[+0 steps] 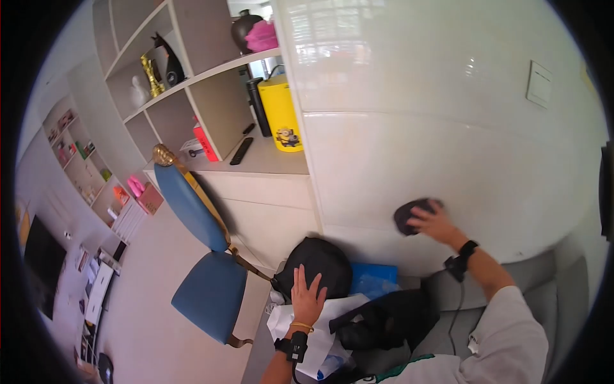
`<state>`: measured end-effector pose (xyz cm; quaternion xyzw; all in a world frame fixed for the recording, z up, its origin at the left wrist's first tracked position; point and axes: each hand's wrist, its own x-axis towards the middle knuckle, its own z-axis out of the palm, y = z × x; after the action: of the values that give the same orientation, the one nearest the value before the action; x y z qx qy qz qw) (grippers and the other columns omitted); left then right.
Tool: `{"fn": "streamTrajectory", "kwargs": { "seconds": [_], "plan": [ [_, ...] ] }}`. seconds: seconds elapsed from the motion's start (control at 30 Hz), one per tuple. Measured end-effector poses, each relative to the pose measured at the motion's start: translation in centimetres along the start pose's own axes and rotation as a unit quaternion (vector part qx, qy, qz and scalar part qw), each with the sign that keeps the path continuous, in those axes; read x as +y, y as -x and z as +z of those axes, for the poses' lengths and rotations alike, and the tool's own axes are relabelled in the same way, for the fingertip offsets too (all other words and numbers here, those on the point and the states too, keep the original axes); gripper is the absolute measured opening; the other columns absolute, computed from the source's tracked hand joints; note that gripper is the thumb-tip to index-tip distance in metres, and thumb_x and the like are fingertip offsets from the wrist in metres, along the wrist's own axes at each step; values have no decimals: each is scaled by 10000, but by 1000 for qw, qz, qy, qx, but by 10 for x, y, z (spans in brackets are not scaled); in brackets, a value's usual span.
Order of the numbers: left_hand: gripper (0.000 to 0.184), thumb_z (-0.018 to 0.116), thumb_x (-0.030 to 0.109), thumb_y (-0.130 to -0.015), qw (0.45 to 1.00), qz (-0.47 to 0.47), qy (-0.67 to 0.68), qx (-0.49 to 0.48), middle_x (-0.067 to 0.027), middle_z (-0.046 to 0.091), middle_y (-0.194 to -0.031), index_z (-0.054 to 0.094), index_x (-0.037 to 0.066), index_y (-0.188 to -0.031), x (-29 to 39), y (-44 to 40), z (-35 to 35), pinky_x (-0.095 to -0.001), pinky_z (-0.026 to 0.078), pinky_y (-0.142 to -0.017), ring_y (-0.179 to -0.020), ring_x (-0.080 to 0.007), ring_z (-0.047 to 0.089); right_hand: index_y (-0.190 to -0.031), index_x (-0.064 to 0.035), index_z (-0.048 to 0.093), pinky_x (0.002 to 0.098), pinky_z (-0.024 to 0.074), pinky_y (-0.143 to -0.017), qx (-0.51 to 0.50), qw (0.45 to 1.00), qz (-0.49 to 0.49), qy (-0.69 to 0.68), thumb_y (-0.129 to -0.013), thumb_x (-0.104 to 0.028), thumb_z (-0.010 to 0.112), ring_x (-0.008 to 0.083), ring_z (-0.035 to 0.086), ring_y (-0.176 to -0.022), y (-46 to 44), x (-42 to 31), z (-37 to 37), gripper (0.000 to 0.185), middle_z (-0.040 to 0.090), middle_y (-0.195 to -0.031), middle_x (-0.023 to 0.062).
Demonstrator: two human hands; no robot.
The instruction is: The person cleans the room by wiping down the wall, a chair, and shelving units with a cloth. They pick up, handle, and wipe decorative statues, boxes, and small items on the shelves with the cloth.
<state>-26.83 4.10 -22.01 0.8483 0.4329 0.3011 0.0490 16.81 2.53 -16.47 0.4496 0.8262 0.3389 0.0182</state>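
Right hand (437,226) clamped on a small dark item (405,218) at the white wall (384,153); whether they touch is unclear.
The left hand (307,299), fingers apart, hovers by the black bag (327,257) and white bag (279,321).

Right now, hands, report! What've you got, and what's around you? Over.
Left hand open at black bag. Right hand on dark pad, by white wall. Blue chair off left. Over.

Two hands (308,302), one blue chair (210,296), one yellow container (280,112), one gold figurine (152,77)
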Motion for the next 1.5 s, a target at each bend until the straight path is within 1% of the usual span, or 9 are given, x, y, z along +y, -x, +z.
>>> {"fn": "streamTrajectory", "kwargs": {
  "seconds": [0.1,0.33,0.5,0.63,0.73,0.9,1.07,1.37,1.5],
  "plan": [
    [358,598,220,-797,999,26,18,13,-232,261,-1379,555,115,-1136,9,-8,0,-458,341,-921,-1269,-422,254,-908,-176,614,537,300,-975,35,980,183,65,-698,-191,569,239,378,-1202,23,70,-96,216,531,-1044,4],
    [362,621,187,-783,990,89,102,33,-244,274,-1365,557,93,-1126,90,-50,-1,-460,342,-954,-1238,-437,300,-861,-157,629,501,348,-858,396,836,328,191,-588,-72,638,327,339,-1204,-75,169,-232,285,441,-1225,67],
    [345,629,190,-782,993,86,80,13,-241,276,-1363,571,81,-1104,87,-37,6,-450,337,-968,-1231,-436,307,-1058,-184,584,635,299,-860,190,953,190,136,-783,-248,528,223,323,-1238,-60,64,-73,288,432,-1250,-41],
    [348,641,197,-771,996,71,46,-34,-246,282,-1356,575,80,-1092,64,-19,0,-451,320,-981,-1231,-440,300,-1098,-192,570,519,253,-1031,-78,996,-30,13,-811,-227,520,190,290,-1288,9,-32,14,294,419,-1300,-69],
    [348,648,193,-764,996,60,28,-58,-251,293,-1345,574,83,-1085,47,-10,1,-461,311,-986,-1227,-449,297,-1055,-186,591,540,254,-1023,-117,990,22,-69,-793,-198,526,207,310,-1279,35,-36,6,270,454,-1264,-59],
    [330,650,170,-762,992,52,87,-71,-250,307,-1337,575,105,-1076,60,-18,23,-443,315,-991,-1212,-437,324,-1061,-184,580,585,268,-920,195,937,269,106,-748,-286,584,244,312,-1262,-21,62,-74,329,452,-1265,-20],
    [340,647,156,-761,979,29,180,-92,-229,310,-1351,572,101,-1089,96,-23,39,-416,314,-996,-1231,-410,322,-897,-235,636,493,288,-826,434,841,312,85,-586,-174,669,242,344,-1211,-86,118,-166,319,442,-1248,-15],
    [307,636,186,-781,976,-24,113,-187,-215,350,-1327,585,96,-1070,63,42,37,-410,344,-973,-1218,-394,352,-899,-188,644,527,309,-969,-22,998,-25,-51,-735,-249,597,168,323,-1267,49,-62,73,181,445,-1266,-87],
    [289,612,212,-807,975,-21,88,-203,-230,370,-1301,587,82,-1064,38,56,53,-414,345,-969,-1191,-409,373,-885,-166,647,521,282,-971,-161,960,197,-115,-719,-204,594,233,335,-1248,206,-68,97,178,437,-1292,-6]
  ]
}}
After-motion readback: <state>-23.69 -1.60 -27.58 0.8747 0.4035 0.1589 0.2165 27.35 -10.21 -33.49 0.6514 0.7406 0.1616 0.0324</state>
